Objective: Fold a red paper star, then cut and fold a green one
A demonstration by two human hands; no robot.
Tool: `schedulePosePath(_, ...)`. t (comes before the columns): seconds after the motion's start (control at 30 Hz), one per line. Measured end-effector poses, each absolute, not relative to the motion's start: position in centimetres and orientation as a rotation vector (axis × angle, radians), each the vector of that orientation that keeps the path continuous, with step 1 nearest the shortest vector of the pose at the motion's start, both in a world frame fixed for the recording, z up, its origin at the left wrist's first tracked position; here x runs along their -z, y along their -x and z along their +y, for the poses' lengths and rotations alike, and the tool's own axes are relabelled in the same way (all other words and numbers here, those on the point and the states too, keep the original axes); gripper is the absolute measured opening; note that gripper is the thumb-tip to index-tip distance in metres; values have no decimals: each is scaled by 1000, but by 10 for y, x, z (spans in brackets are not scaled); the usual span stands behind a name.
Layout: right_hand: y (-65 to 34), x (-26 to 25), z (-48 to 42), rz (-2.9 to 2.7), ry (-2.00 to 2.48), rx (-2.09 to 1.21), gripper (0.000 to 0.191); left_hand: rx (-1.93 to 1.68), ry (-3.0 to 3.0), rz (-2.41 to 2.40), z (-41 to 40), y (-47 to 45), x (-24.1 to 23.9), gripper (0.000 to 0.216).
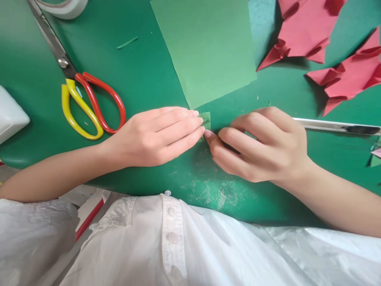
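Observation:
A small folded piece of green paper (206, 119) lies on the green tabletop, partly hidden under fingers. My left hand (160, 137) reaches in from the left, its fingers long and pressed together, their tips holding the paper down. From the other side comes my right hand (258, 145), with its fingers curled in. One of its fingertips meets the paper's lower edge, close to the left fingertips. Just above the left fingertips is the corner of a large sheet of green paper (211, 51).
Scissors with red and yellow handles (98, 101) lie at upper left, near a roll of white tape (67, 8). A white object (12, 115) stands at the left edge. Two red folded-paper shapes (306, 31) are at upper right. A utility knife (339, 126) lies behind my right hand.

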State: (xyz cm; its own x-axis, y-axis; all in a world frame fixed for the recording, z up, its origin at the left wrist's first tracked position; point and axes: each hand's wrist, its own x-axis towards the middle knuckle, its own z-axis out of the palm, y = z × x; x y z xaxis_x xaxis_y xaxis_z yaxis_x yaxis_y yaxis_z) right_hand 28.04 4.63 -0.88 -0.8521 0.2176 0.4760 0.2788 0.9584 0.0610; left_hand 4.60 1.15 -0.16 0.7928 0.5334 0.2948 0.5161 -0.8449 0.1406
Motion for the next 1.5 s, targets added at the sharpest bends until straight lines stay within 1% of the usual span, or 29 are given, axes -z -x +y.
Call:
schedulePosePath(0.1, -281, 10, 48, -2589, 346, 186, 34, -512, -2932, 853, 12, -46, 2, 24)
schedulePosePath(0.23, -281, 10, 50, -2546, 313, 190, 36, -556, -2957, 816, 12, -47, 2, 19)
schedulePosePath(0.47, -284, 10, 50, -2539, 253, 67, 38, -575, -2951, 799, 12, -47, 2, 13)
schedulePosePath(0.57, -284, 11, 50, -2521, 203, 60, 39, -559, -2934, 805, 11, -45, 3, 15)
schedulePosePath(0.7, -285, 12, 50, -2543, 208, 52, 38, -547, -2820, 820, 9, -41, 6, 23)
schedulePosePath(0.8, -286, 13, 51, -2511, 213, 55, 32, -554, -2681, 839, 9, -40, 7, 27)
schedulePosePath(0.9, -286, 18, 51, -2470, 292, 66, 17, -575, -2664, 859, 7, -40, 7, 27)
schedulePosePath(1.0, -287, 24, 49, -2437, 468, 55, 4, -582, -2746, 861, 6, -40, 8, 22)
schedulePosePath(1.13, -288, 26, 46, -2540, 575, 34, 13, -541, -2739, 887, 6, -39, 7, 22)
schedulePosePath(1.3, -290, 22, 47, -2591, 544, 9, 13, -596, -2561, 936, 5, -39, 9, 20)
schedulePosePath(1.43, -286, 18, 47, -2628, 637, -171, 8, -634, -2322, 1021, 4, -41, 14, 15)
schedulePosePath(1.5, -283, 16, 47, -2626, 693, -281, 7, -641, -2210, 1036, 3, -42, 16, 16)
